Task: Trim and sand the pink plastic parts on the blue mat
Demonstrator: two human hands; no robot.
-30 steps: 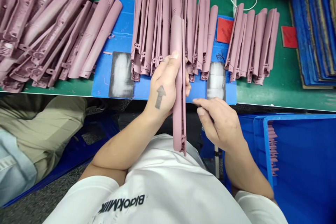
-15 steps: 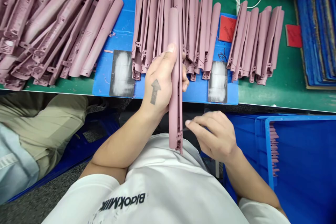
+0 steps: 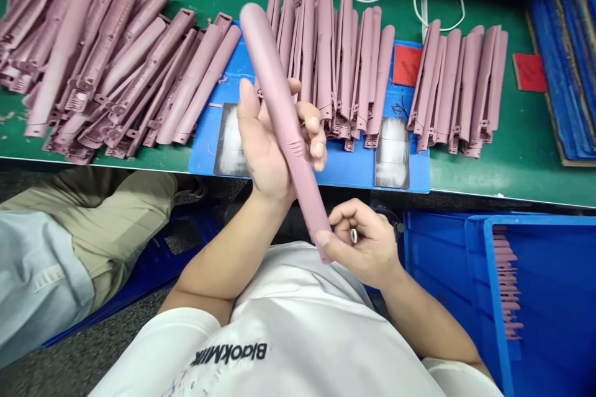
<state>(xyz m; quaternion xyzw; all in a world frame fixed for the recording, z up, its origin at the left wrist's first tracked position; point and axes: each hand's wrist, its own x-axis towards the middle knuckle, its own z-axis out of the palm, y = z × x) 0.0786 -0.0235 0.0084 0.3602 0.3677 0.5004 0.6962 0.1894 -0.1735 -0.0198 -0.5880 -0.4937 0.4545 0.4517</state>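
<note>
Just above the front edge of the workbench, the fingers of the left hand [image 3: 267, 149] curled loosely around a long mauve plastic housing [image 3: 279, 111]. That hand had turned palm up, where its tattooed back had faced the camera moments earlier, and the housing had swung from nearly upright to a slant across the palm. The right hand [image 3: 365, 239] was partly closed, its thumb [image 3: 323, 237] pressed against the housing's lower end, and a small silver object [image 3: 354, 236] showed among its fingers, too small to identify. The housing's rounded tip pointed up and away over a blue mat [image 3: 354, 170], where rows of matching housings [image 3: 347, 56] lay side by side. More lay on the green workbench [image 3: 512, 183], and a blue plastic crate [image 3: 535, 298] stood at the right.
</note>
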